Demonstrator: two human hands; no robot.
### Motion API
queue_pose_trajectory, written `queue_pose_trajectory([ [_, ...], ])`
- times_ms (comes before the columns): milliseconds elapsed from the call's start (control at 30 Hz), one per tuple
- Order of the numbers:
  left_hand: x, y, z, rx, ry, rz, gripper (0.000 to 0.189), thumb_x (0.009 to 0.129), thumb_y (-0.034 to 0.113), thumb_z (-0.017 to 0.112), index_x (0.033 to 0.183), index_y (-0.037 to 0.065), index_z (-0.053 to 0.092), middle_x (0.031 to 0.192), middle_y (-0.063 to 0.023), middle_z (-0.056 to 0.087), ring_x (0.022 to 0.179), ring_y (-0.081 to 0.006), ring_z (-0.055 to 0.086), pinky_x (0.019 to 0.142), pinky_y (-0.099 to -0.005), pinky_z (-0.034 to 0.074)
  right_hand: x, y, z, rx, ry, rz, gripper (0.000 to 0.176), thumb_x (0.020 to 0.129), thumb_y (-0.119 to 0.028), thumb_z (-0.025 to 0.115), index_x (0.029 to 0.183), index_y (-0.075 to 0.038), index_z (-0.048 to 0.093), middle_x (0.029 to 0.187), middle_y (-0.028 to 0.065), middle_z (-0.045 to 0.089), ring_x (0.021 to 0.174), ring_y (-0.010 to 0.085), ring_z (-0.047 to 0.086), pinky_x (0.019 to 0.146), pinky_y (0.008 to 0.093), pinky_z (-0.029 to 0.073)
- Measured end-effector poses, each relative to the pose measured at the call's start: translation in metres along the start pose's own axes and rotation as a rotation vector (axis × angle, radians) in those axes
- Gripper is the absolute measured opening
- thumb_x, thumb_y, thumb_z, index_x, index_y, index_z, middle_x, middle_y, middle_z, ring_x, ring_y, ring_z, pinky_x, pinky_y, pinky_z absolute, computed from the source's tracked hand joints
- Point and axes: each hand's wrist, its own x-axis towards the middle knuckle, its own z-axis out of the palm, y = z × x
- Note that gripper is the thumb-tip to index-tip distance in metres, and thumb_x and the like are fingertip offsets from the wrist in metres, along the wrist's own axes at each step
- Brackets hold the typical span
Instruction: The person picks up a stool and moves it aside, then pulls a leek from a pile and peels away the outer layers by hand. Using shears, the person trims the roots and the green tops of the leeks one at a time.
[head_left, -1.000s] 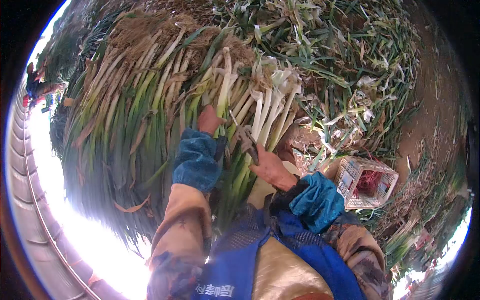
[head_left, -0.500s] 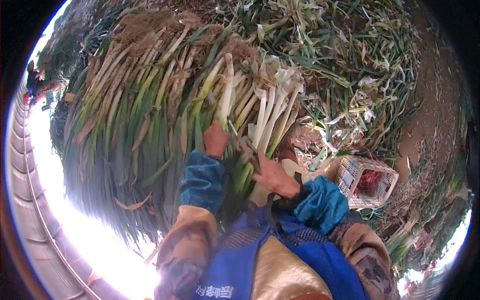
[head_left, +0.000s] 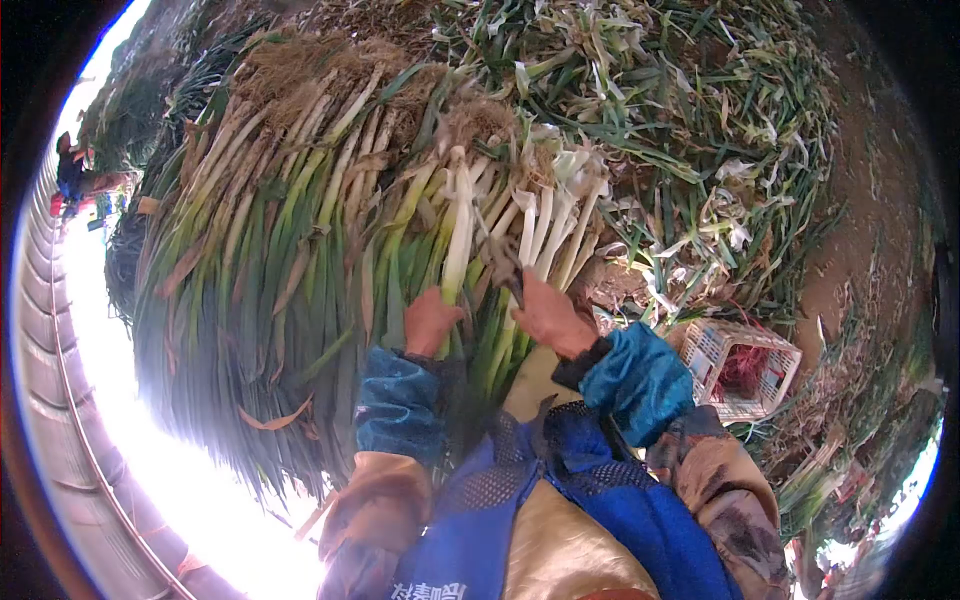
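My left hand is closed around a leek, whose pale stem points away from me. To its right, my right hand grips a knife; the blade looks dirty and slightly blurred and lies close beside the stem. Trimmed white leek stems rest just beyond my right hand. On the left spreads a thick pile of unpeeled leeks, roots at the far end and dark leaves toward me.
Stripped leaves cover the ground at the upper right. A white plastic crate holding red string-like material stands to my right. Bare soil runs along the far right. Someone in dark clothing is at the far left edge.
My left hand has drawn back toward my body with the leek. My right hand and the knife have moved forward, up along the stem.
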Motion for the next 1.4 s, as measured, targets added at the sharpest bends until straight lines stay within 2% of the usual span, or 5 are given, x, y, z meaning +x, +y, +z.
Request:
queue_pose_trajectory([
  [767, 0.005, -0.02, 0.018, 0.046, -0.041, 0.002, 0.039, 0.064, 0.031, 0.065, 0.086, -0.001, 0.06, 0.088, -0.0234, 0.062, 0.087, -0.0391, 0.059, 0.078, -0.0455, 0.046, 0.101, 0.014, 0.011, -0.011, 0.038, -0.059, 0.039, 0.074, -0.022, 0.057, 0.095, 0.004, 0.036, 0.072, 0.0262, 0.055, 0.074, 0.0455, 0.055, 0.063, 0.0501, 0.043],
  [1000, 0.016, -0.016, 0.006, 0.007, 0.047, -0.052, 0.038, 0.066, 0.024, 0.065, 0.096, 0.002, 0.057, 0.089, -0.0239, 0.061, 0.088, -0.0398, 0.058, 0.077, -0.0475, 0.046, 0.021, -0.003, -0.006, 0.118, -0.081, -0.043, 0.046, 0.074, -0.022, 0.058, 0.105, 0.003, 0.034, 0.076, 0.0303, 0.055, 0.077, 0.048, 0.054, 0.067, 0.0517, 0.042],
  [1200, 0.053, 0.029, -0.031, -0.019, 0.234, 0.17, 0.033, 0.069, 0.023, 0.066, 0.092, 0.004, 0.052, 0.085, -0.0226, 0.06, 0.081, -0.0406, 0.06, 0.069, -0.0473, 0.049, -0.055, -0.008, -0.012, 0.145, -0.144, 0.047, 0.062, 0.072, -0.022, 0.06, 0.12, 0.001, 0.029, 0.086, 0.0317, 0.055, 0.082, 0.0481, 0.054, 0.071, 0.0504, 0.043],
  [1300, 0.038, 0.04, 0.008, 0.135, 0.182, 0.255, 0.026, 0.073, 0.02, 0.063, 0.089, 0.003, 0.05, 0.083, -0.0226, 0.061, 0.077, -0.0408, 0.06, 0.067, -0.049, 0.048, -0.062, 0.002, -0.022, 0.064, -0.089, 0.142, 0.063, 0.074, -0.019, 0.059, 0.121, 0.005, 0.027, 0.09, 0.0311, 0.055, 0.083, 0.0461, 0.056, 0.072, 0.0499, 0.045],
  [1400, 0.013, 0.015, 0.083, 0.051, -0.042, 0.07, 0.032, 0.072, 0.012, 0.06, 0.099, 0.004, 0.046, 0.092, -0.0245, 0.059, 0.084, -0.044, 0.057, 0.072, -0.0516, 0.046, -0.074, 0.011, -0.012, 0.067, -0.012, 0.049, 0.063, 0.072, -0.024, 0.06, 0.122, 0.002, 0.03, 0.088, 0.0304, 0.055, 0.082, 0.046, 0.055, 0.07, 0.0501, 0.044],
])
